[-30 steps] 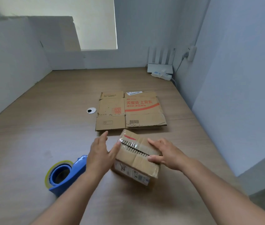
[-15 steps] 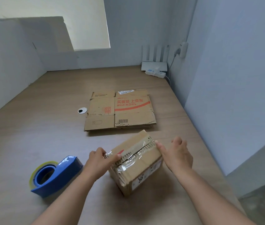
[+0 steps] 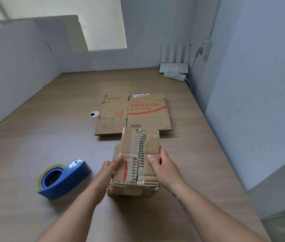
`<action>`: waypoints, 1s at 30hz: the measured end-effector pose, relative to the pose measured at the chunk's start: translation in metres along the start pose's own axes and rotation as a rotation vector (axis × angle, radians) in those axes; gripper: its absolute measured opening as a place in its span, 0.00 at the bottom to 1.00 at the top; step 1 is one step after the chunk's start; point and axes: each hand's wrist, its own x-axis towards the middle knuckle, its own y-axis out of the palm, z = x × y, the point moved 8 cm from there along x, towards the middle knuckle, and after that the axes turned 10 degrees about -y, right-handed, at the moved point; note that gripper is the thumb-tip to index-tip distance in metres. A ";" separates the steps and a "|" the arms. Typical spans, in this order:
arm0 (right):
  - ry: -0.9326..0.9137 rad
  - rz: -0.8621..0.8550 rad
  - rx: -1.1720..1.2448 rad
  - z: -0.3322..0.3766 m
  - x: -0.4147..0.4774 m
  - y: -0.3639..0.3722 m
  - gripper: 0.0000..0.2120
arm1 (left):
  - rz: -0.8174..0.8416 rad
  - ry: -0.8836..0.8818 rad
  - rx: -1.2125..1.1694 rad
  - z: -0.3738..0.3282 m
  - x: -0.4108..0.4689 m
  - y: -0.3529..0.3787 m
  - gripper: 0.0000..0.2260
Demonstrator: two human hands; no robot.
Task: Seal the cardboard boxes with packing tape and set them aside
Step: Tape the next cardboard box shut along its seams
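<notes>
Left hand (image 3: 109,169) and right hand (image 3: 164,167) grip taped box (image 3: 138,165) between them

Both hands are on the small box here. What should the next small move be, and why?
Probably lift the small box and set it aside. Clear tape already covers its top seam, the left hand and right hand grip its sides, and the tape dispenser lies untouched on the table.
</notes>
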 end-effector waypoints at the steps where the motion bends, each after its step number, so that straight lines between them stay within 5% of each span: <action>1: -0.020 0.000 -0.001 0.006 0.003 -0.001 0.24 | 0.020 0.013 -0.020 -0.004 0.000 -0.002 0.49; 7: 0.011 0.086 -0.125 0.009 0.028 0.012 0.27 | 0.063 -0.035 -0.106 -0.003 0.003 -0.008 0.41; 11: 0.068 0.167 -0.308 -0.005 0.036 0.039 0.30 | -0.093 -0.064 0.006 0.005 0.005 -0.018 0.21; 16: 0.075 0.147 -0.403 0.003 0.054 0.049 0.31 | -0.158 0.087 0.257 -0.022 0.005 -0.033 0.18; 23: -0.143 0.338 -0.350 0.020 0.036 0.066 0.35 | -0.259 0.191 0.485 -0.041 0.014 -0.046 0.23; 30: -0.108 0.364 -0.228 0.013 0.028 0.066 0.30 | -0.313 0.276 0.535 -0.037 -0.002 -0.072 0.27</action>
